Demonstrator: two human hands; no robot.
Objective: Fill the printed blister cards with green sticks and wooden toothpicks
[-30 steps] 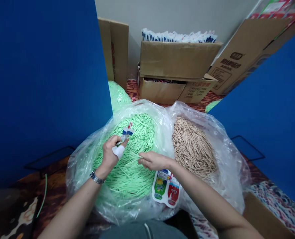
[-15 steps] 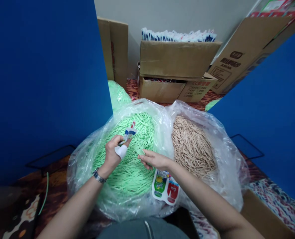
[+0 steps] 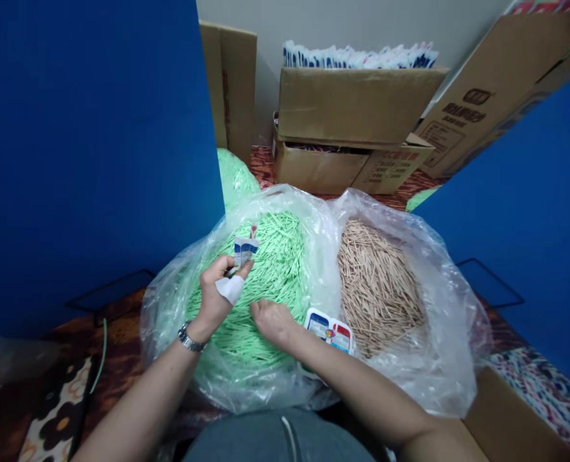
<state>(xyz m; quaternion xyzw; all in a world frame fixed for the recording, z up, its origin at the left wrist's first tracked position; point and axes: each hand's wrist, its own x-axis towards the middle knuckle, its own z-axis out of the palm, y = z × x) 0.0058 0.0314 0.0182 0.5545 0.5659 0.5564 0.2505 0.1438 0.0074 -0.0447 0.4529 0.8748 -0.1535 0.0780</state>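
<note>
My left hand is closed around a small blue-and-white printed packet, held above the green sticks. A red-and-white tip shows just beyond the packet. White tape or paper covers part of my thumb. My right hand is down against the heap of thin green sticks, its fingers curled together; whatever they hold is hidden. The green heap lies in a clear plastic bag. Near my right wrist lies a white printed pack with blue and red panels, partly covered by my forearm.
A heap of thin brown sticks fills the bag's right side. Behind stand stacked cardboard boxes, the upper one full of white-and-blue packets. Blue panels flank both sides. An open carton with colourful strips sits at lower right.
My right hand has lowered from above the green sticks into them, its fingers curling in. The left hand keeps the packet, turned more upright. The view has shifted slightly.
</note>
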